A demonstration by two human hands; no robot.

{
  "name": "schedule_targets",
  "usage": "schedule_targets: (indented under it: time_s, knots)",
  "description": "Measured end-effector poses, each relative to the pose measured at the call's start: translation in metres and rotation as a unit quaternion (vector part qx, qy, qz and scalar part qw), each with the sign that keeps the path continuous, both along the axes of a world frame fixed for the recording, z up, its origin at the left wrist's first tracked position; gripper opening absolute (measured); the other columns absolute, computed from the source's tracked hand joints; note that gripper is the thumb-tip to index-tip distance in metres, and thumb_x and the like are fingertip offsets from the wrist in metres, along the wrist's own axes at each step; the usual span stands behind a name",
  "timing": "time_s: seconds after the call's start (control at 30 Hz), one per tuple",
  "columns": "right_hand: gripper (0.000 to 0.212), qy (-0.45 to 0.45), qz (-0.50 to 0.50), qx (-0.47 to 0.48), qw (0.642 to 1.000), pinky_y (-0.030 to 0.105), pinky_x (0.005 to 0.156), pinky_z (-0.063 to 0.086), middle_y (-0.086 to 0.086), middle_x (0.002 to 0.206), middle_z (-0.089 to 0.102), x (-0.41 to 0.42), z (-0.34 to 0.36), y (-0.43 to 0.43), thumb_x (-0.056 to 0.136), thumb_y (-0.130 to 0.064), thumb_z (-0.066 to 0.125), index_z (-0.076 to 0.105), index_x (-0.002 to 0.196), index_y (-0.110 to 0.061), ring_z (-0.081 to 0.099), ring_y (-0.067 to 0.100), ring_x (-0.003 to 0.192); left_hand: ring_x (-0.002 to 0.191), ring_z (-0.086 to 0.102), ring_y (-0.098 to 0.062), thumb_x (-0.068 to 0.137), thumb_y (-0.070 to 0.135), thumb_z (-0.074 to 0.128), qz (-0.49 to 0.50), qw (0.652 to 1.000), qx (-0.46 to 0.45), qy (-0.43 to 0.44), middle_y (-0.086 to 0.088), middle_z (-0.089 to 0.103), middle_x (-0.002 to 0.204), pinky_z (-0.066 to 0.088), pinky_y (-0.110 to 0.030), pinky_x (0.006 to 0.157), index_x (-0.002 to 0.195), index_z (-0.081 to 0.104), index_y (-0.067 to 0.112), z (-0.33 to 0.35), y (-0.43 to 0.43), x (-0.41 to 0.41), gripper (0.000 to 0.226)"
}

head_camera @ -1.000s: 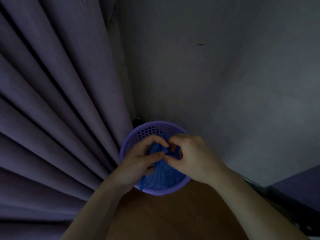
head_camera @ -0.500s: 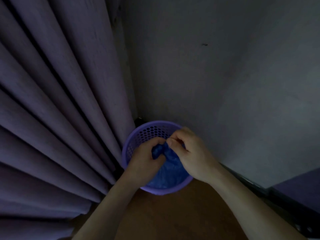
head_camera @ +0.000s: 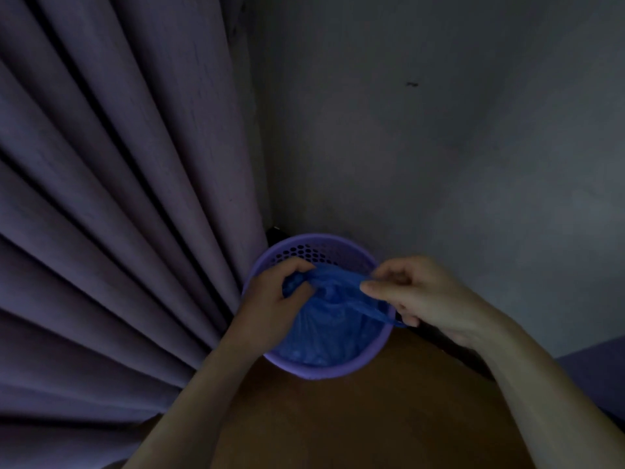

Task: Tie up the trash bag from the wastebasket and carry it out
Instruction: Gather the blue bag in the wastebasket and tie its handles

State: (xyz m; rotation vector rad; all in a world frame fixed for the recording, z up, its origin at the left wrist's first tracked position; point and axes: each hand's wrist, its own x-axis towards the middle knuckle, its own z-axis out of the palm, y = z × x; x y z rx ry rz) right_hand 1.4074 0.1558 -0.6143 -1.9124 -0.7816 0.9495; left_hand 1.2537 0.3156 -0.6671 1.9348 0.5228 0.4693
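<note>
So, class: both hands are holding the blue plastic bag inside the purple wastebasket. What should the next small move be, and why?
Probably pull the two ends further apart to tighten the knot. The left hand and right hand each grip a twisted end of the blue plastic trash bag, its neck gathered between them, and it sits in the purple perforated plastic wastebasket, not yet lifted.

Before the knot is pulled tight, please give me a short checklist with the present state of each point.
1. Left hand grips one bunched end of the blue plastic trash bag: ok.
2. Right hand pinches the other stretched end: ok.
3. Knot closed at the centre: cannot tell, too dark.
4. Bag inside the round purple perforated wastebasket: ok, not lifted out yet.
5. Pleated purple curtain clear of the bag: ok, it hangs beside the basket.
</note>
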Motion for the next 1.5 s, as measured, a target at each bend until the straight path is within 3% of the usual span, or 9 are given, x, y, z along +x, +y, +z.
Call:
schedule_targets:
  time_s: [0.07,0.2,0.37,0.87,1.03,1.2,1.27,1.33,1.5]
  knots:
    - [0.03,-0.008,0.026,-0.025,0.999,0.022,0.051,0.04,-0.005,0.049,0.048,0.004,0.0,-0.007,0.083,-0.034,0.074,0.066,0.061,-0.017,0.045,0.01,0.047,0.1,0.06,0.008,0.096,0.009,0.059,0.001,1.0,0.03,0.008,0.02,0.065,0.108,0.043,-0.005,0.084,0.101,0.059,0.036,-0.003,0.004,-0.001,0.028]
    - [0.041,0.278,-0.07,0.24,0.928,0.032,0.061,0.049,-0.004,0.044,0.031,0.014,0.001,-0.011,0.088,-0.022,0.06,0.047,0.05,-0.017,0.032,0.012,0.043,0.105,0.052,0.005,0.094,0.019,0.063,-0.003,0.997,0.057,0.055,0.02,0.053,0.112,0.039,-0.004,0.081,0.115,0.045,0.031,-0.01,0.011,-0.003,0.03]
    - [0.026,0.384,-0.149,0.314,0.856,0.017,0.032,0.02,-0.008,0.046,0.027,0.02,-0.003,-0.007,0.091,-0.029,0.054,0.053,0.068,-0.015,0.023,0.004,0.036,0.064,0.051,-0.007,0.098,0.026,0.056,-0.013,0.992,0.115,0.059,0.012,0.055,0.067,0.038,-0.018,0.06,0.08,0.051,0.02,-0.016,0.015,-0.005,0.019]
    - [0.023,0.328,-0.149,0.321,0.876,0.019,0.034,0.015,-0.008,0.045,0.028,0.019,-0.013,0.001,0.089,-0.028,0.057,0.072,0.085,-0.012,0.023,0.005,0.037,0.055,0.047,-0.018,0.095,0.035,0.059,0.062,0.98,0.083,0.173,-0.002,0.046,0.055,0.043,-0.044,0.062,0.064,0.042,0.017,-0.01,0.025,-0.014,0.04]
    - [0.022,0.291,-0.17,0.318,0.886,0.022,0.037,0.013,-0.008,0.045,0.026,0.017,-0.011,0.001,0.088,-0.027,0.058,0.07,0.083,-0.009,0.021,0.006,0.038,0.048,0.045,-0.018,0.084,0.057,0.064,0.126,0.963,0.136,0.194,-0.003,0.04,0.048,0.037,-0.037,0.053,0.056,0.038,0.015,-0.004,0.029,-0.017,0.057]
    - [0.026,0.272,-0.25,0.321,0.872,0.022,0.036,0.014,-0.008,0.045,0.025,0.017,-0.008,0.003,0.096,-0.02,0.053,0.065,0.075,-0.01,0.02,0.006,0.036,0.043,0.048,-0.011,0.076,0.056,0.073,0.156,0.975,-0.077,0.135,-0.005,0.045,0.045,0.044,-0.032,0.055,0.055,0.05,0.008,0.007,0.037,-0.019,0.057]
    - [0.032,0.305,-0.285,0.328,0.847,0.021,0.033,0.015,-0.007,0.046,0.025,0.018,-0.009,0.002,0.099,-0.022,0.051,0.061,0.069,-0.015,0.02,0.006,0.036,0.044,0.046,-0.012,0.083,0.036,0.069,0.156,0.939,-0.307,0.021,-0.002,0.041,0.041,0.044,-0.037,0.072,0.055,0.049,0.007,0.015,0.032,-0.017,0.045]
    - [0.034,0.359,-0.31,0.338,0.813,0.02,0.03,0.016,-0.008,0.046,0.025,0.019,-0.013,0.004,0.098,-0.025,0.05,0.055,0.064,-0.018,0.019,0.007,0.036,0.049,0.043,-0.01,0.08,0.026,0.061,0.132,0.838,-0.512,-0.134,0.007,0.031,0.041,0.037,-0.033,0.076,0.05,0.043,0.02,0.023,0.028,-0.015,0.035]
    - [0.035,0.421,-0.354,0.333,0.766,0.021,0.03,0.015,-0.008,0.048,0.022,0.024,-0.024,0.003,0.097,-0.025,0.048,0.046,0.062,-0.02,0.017,0.009,0.036,0.043,0.025,-0.01,0.095,0.023,0.048,0.176,0.665,-0.635,-0.352,0.007,0.026,0.048,0.038,-0.023,0.061,0.056,0.039,0.021,0.015,0.031,-0.015,0.04]
